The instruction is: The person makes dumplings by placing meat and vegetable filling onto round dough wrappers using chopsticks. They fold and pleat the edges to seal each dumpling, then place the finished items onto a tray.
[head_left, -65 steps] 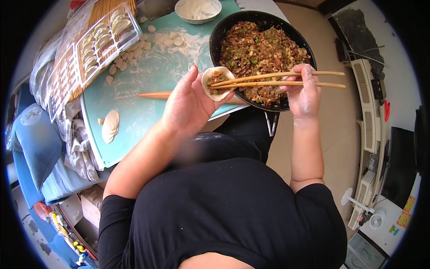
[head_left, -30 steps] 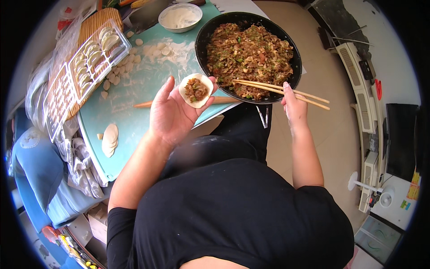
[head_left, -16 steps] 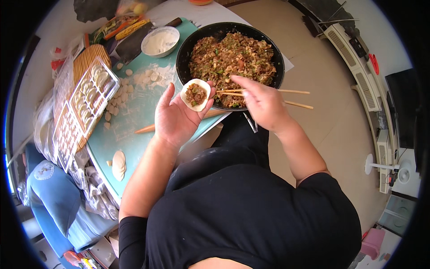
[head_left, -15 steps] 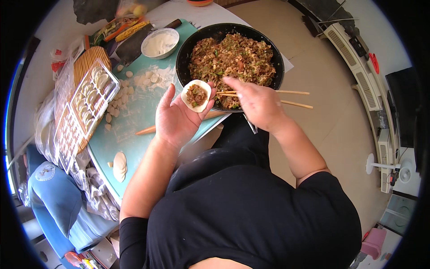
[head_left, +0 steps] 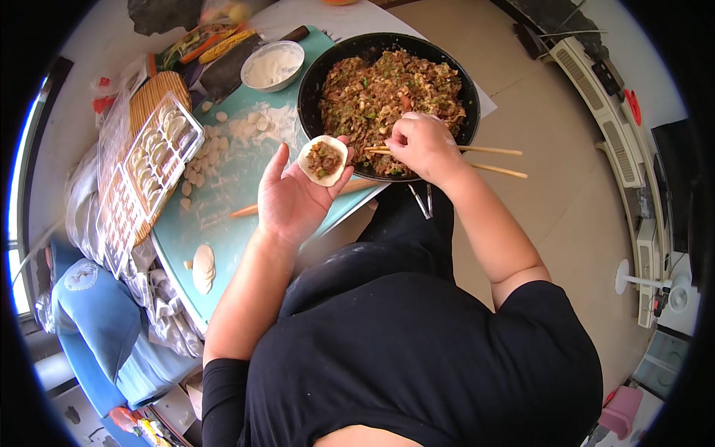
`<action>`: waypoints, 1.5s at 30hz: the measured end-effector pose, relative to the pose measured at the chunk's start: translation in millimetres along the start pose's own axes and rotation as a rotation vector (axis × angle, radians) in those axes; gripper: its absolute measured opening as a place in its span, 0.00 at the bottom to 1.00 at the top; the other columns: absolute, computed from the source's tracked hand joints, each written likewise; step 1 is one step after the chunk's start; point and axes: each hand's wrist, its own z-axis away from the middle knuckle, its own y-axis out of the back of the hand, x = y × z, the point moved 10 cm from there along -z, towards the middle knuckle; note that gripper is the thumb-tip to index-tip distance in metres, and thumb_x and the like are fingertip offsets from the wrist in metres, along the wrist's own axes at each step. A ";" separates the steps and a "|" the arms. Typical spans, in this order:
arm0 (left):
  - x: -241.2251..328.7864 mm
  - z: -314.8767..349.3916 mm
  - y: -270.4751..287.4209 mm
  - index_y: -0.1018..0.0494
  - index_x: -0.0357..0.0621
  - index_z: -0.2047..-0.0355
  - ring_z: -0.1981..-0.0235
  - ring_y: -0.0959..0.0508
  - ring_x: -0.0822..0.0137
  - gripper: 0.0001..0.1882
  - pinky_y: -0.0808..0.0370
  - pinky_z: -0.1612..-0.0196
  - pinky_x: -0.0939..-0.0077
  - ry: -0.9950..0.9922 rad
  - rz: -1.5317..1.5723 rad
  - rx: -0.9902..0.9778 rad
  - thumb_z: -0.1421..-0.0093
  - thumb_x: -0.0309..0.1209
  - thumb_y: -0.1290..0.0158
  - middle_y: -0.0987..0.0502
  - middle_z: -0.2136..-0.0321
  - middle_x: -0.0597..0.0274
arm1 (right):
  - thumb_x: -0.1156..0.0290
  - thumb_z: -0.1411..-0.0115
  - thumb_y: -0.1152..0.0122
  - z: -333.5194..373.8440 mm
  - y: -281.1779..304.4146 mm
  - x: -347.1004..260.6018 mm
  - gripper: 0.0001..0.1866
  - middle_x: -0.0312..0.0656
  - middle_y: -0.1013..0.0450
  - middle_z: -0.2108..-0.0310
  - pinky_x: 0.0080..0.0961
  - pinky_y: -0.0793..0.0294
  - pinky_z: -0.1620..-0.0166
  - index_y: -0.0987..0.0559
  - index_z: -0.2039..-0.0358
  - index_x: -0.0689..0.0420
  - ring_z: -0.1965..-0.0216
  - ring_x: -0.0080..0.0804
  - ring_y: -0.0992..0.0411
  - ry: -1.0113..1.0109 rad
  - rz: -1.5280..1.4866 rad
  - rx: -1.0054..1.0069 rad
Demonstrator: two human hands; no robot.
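Observation:
My left hand [head_left: 296,200] is palm up, cradling a round dumpling wrapper [head_left: 304,165] on its fingers, thumb apart. A mound of meat filling [head_left: 325,159] sits in the wrapper's middle. My right hand [head_left: 426,147] is over the near side of a black pan [head_left: 304,112] heaped with chopped filling [head_left: 387,89]. Its thumb and fingers are pinched together near the thin ends of two wooden chopsticks [head_left: 491,150], which lie across the pan's rim. Whether the fingertips grip the chopsticks or something else is hidden.
Left on the green mat [head_left: 223,175] lie a rolling pin [head_left: 244,211], floured dough pieces [head_left: 216,145] and stacked wrappers [head_left: 202,270]. A flour bowl [head_left: 272,67], cleaver [head_left: 231,74] and tray of dumplings [head_left: 160,153] stand beyond. Metal handle loops [head_left: 422,201] jut from the pan toward me.
My right hand's outstretched fingers have curled into a pinch near the chopsticks. The chopsticks keep their place on the pan. My left hand still holds the filled wrapper; the whole view has shifted slightly.

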 end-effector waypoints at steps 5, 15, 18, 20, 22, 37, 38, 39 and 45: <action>6.8 13.8 7.6 0.43 0.29 0.47 0.44 0.37 0.47 0.31 0.37 0.43 0.56 -0.036 0.010 0.033 0.37 0.46 0.63 0.38 0.47 0.40 | 0.71 0.54 0.41 3.2 -2.6 12.9 0.06 0.42 0.28 0.75 0.34 0.31 0.60 0.23 0.74 0.57 0.67 0.41 0.30 -0.126 -0.094 -0.119; 18.9 53.2 18.3 0.49 0.27 0.44 0.41 0.43 0.44 0.33 0.40 0.41 0.52 -0.089 0.074 -0.018 0.38 0.46 0.60 0.45 0.44 0.34 | 0.71 0.42 0.50 -0.2 -11.2 21.6 0.12 0.43 0.23 0.70 0.25 0.28 0.61 0.23 0.60 0.57 0.68 0.34 0.25 -0.319 -0.236 -0.167; 25.2 68.0 27.3 0.48 0.27 0.45 0.42 0.42 0.45 0.33 0.40 0.42 0.53 -0.126 0.091 -0.027 0.38 0.45 0.60 0.44 0.44 0.34 | 0.70 0.43 0.49 -7.0 -16.9 24.7 0.11 0.41 0.23 0.73 0.22 0.28 0.62 0.23 0.61 0.58 0.69 0.28 0.25 -0.247 -0.377 -0.098; 27.0 76.4 29.9 0.47 0.27 0.45 0.42 0.41 0.45 0.33 0.40 0.42 0.53 -0.132 0.085 -0.034 0.38 0.46 0.60 0.44 0.44 0.35 | 0.71 0.46 0.46 -3.7 -19.0 10.3 0.13 0.44 0.25 0.65 0.26 0.30 0.56 0.24 0.58 0.56 0.61 0.32 0.27 -0.359 -0.301 -0.206; 28.9 83.9 31.6 0.47 0.27 0.45 0.42 0.41 0.45 0.33 0.40 0.42 0.52 -0.144 0.093 -0.029 0.38 0.46 0.60 0.43 0.44 0.35 | 0.72 0.48 0.44 -8.0 -17.5 -13.5 0.18 0.47 0.30 0.56 0.30 0.35 0.49 0.26 0.55 0.54 0.53 0.38 0.32 -0.238 -0.093 -0.183; 45.6 146.8 38.2 0.36 0.38 0.52 0.53 0.29 0.60 0.24 0.36 0.47 0.61 -0.216 0.042 -0.085 0.37 0.46 0.62 0.28 0.55 0.54 | 0.72 0.60 0.38 45.4 -33.7 -260.5 0.12 0.36 0.30 0.63 0.33 0.31 0.59 0.21 0.70 0.50 0.61 0.35 0.33 0.931 -0.234 -0.014; 46.5 148.8 40.0 0.36 0.38 0.52 0.53 0.28 0.61 0.24 0.35 0.47 0.62 -0.224 0.025 -0.088 0.37 0.45 0.62 0.28 0.55 0.55 | 0.71 0.60 0.39 46.6 -34.6 -263.3 0.11 0.35 0.30 0.63 0.33 0.31 0.59 0.21 0.71 0.50 0.60 0.35 0.33 0.951 -0.235 0.000; 47.3 150.5 45.6 0.35 0.39 0.52 0.55 0.28 0.62 0.23 0.34 0.49 0.63 -0.234 0.019 -0.053 0.37 0.45 0.62 0.28 0.56 0.55 | 0.71 0.59 0.40 48.1 -36.2 -265.5 0.10 0.35 0.30 0.63 0.33 0.31 0.59 0.21 0.71 0.51 0.60 0.35 0.33 0.971 -0.236 0.015; 51.1 158.9 63.7 0.33 0.41 0.56 0.61 0.25 0.67 0.16 0.26 0.59 0.69 -0.300 -0.059 0.137 0.37 0.40 0.58 0.26 0.61 0.59 | 0.72 0.59 0.41 52.0 -38.1 -280.9 0.08 0.35 0.28 0.68 0.33 0.29 0.62 0.22 0.74 0.53 0.62 0.35 0.31 1.036 -0.230 0.020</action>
